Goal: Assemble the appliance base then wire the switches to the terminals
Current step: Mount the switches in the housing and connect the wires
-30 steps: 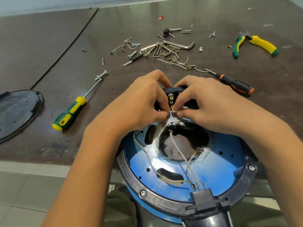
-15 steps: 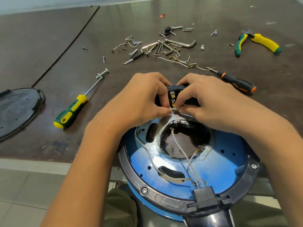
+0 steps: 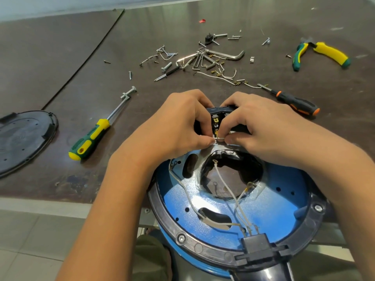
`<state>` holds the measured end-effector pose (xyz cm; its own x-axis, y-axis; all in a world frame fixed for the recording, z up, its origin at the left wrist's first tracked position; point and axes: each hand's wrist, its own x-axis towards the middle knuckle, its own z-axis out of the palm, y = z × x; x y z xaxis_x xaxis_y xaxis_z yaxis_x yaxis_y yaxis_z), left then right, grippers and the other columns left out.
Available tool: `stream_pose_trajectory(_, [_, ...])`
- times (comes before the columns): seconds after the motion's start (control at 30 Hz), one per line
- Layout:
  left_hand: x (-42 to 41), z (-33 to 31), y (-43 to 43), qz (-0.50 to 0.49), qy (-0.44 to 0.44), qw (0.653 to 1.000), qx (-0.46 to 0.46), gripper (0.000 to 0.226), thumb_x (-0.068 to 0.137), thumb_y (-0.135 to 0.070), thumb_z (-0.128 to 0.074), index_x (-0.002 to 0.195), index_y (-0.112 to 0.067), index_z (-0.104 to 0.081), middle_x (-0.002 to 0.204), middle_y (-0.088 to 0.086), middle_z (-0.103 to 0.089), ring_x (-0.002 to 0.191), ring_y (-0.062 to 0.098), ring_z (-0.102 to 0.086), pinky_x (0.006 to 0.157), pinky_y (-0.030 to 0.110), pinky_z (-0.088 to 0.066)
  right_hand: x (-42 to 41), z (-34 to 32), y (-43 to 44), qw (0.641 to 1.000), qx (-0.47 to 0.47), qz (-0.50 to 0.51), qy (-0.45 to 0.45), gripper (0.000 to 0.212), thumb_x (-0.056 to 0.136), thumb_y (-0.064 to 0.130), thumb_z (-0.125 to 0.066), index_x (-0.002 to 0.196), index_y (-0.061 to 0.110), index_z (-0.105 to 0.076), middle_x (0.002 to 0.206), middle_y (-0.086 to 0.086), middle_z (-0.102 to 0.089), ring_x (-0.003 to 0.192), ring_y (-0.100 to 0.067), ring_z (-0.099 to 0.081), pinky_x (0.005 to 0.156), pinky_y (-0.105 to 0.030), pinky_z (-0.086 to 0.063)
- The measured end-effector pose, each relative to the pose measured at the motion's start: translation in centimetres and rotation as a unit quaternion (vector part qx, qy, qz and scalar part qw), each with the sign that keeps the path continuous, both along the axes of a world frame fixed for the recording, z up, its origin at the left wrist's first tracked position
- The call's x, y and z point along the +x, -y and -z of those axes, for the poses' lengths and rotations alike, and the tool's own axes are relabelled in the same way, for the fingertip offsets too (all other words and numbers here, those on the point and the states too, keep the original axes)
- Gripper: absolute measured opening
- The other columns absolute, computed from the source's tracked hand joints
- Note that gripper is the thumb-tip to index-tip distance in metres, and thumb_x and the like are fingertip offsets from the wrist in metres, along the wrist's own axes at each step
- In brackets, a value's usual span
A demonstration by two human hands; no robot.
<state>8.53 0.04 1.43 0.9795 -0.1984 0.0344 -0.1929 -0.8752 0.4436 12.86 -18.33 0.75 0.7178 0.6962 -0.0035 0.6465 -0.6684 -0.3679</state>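
Blue appliance base (image 3: 284, 201) sits at near edge of desk (image 3: 60, 57), front half overhanging floor; bare desk room to its left, between green-yellow screwdriver (image 3: 91, 138) and black lid (image 3: 22, 138); loose screws (image 3: 166, 67) scattered farther back; orange-black screwdriver (image 3: 294, 102) just right of hands. Left hand (image 3: 178, 126) and right hand (image 3: 261, 126), both curled, meet over black switch block (image 3: 218, 110) at base's far rim; thumbs and forefingers pinch white wire (image 3: 220, 138), seemingly at brass terminal.
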Motion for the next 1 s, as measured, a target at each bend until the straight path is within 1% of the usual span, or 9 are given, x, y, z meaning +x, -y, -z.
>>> stream_pose_trajectory(0.2, [0.16,0.17,-0.02,0.001,0.008,1.0,0.009,0.013,0.075,-0.024,-0.084,0.066,-0.028,-0.075,0.12,-0.01,-0.057,0.096,0.005,-0.058,0.074,0.007,-0.04,0.13,0.25,-0.06,1.0,-0.016,0.006,0.022,0.017,0.09,0.031,-0.066,0.092,0.047,-0.068,0.127,0.012,-0.048,0.114,-0.017,-0.049,0.077,-0.038,-0.044])
stream_pose_trajectory(0.4, [0.1,0.2,-0.04,0.001,0.016,1.0,0.012,0.022,0.074,-0.029,-0.085,0.063,-0.03,-0.066,0.117,-0.009,-0.061,0.1,0.007,-0.059,0.077,0.01,-0.042,0.07,0.4,-0.25,1.0,0.002,0.011,0.023,0.014,0.088,0.03,-0.069,0.09,0.043,-0.07,0.124,0.01,-0.052,0.112,-0.019,-0.052,0.088,-0.045,-0.049])
stream_pose_trajectory(0.5, [0.12,0.34,-0.05,-0.008,0.027,0.999,-0.021,0.035,0.07,-0.03,-0.087,0.084,-0.026,-0.056,0.105,-0.005,-0.065,0.095,0.013,-0.062,0.078,0.027,-0.05,0.09,0.19,-0.26,0.999,0.044,0.019,0.007,0.012,0.082,0.031,-0.076,0.081,0.038,-0.066,0.113,0.008,-0.059,0.104,-0.021,-0.058,0.089,-0.045,-0.051])
stream_pose_trajectory(0.57, [0.02,0.5,-0.03,-0.004,0.02,0.998,-0.052,0.056,0.068,-0.031,-0.088,0.108,-0.021,-0.049,0.102,-0.008,-0.063,0.094,0.011,-0.063,0.077,0.023,-0.05,0.05,0.12,-0.18,0.997,0.074,0.031,0.004,0.022,0.078,0.031,-0.08,0.079,0.035,-0.058,0.097,0.011,-0.059,0.092,-0.018,-0.057,0.082,-0.044,-0.051])
stream_pose_trajectory(0.63, [0.03,0.64,0.07,0.007,0.012,0.999,-0.032,0.075,0.069,-0.039,-0.086,0.127,-0.021,-0.043,0.107,-0.011,-0.058,0.101,0.01,-0.061,0.085,0.02,-0.05,-0.06,0.11,-0.18,0.994,0.098,0.04,0.007,0.035,0.074,0.031,-0.082,0.088,0.033,-0.049,0.087,0.012,-0.055,0.083,-0.016,-0.053,0.075,-0.044,-0.05])
stream_pose_trajectory(0.7, [0.14,0.78,0.29,0.012,0.011,1.0,0.013,0.083,0.071,-0.047,-0.081,0.139,-0.022,-0.038,0.114,-0.011,-0.057,0.111,0.014,-0.059,0.093,0.035,-0.052,-0.2,0.06,-0.22,0.994,0.106,0.038,0.006,0.046,0.074,0.031,-0.082,0.098,0.033,-0.043,0.088,0.011,-0.055,0.084,-0.018,-0.054,0.074,-0.045,-0.05])
stream_pose_trajectory(0.8, [0.34,0.78,0.59,0.01,0.017,0.997,0.076,0.075,0.075,-0.055,-0.074,0.138,-0.025,-0.046,0.125,-0.005,-0.058,0.116,0.017,-0.056,0.092,0.047,-0.051,-0.22,-0.03,-0.09,0.995,0.101,0.026,-0.004,0.06,0.075,0.031,-0.082,0.117,0.029,-0.039,0.099,0.002,-0.062,0.093,-0.023,-0.059,0.079,-0.049,-0.053])
stream_pose_trajectory(0.87, [0.57,0.83,0.65,0.008,0.011,0.994,0.112,0.07,0.076,-0.059,-0.069,0.134,-0.023,-0.052,0.12,-0.002,-0.055,0.111,0.018,-0.055,0.089,0.048,-0.051,-0.17,-0.08,0.05,0.995,0.099,0.026,-0.011,0.068,0.074,0.031,-0.082,0.125,0.029,-0.037,0.101,0.0,-0.064,0.095,-0.024,-0.06,0.081,-0.049,-0.053])
stream_pose_trajectory(1.0, [0.82,0.75,0.6,0.002,0.005,0.993,0.12,0.067,0.077,-0.058,-0.071,0.131,-0.023,-0.053,0.116,-0.002,-0.054,0.106,0.019,-0.055,0.088,0.047,-0.051,-0.11,-0.06,0.12,0.996,0.084,0.026,-0.016,0.075,0.073,0.031,-0.083,0.131,0.031,-0.035,0.104,0.0,-0.063,0.097,-0.025,-0.06,0.083,-0.049,-0.053])
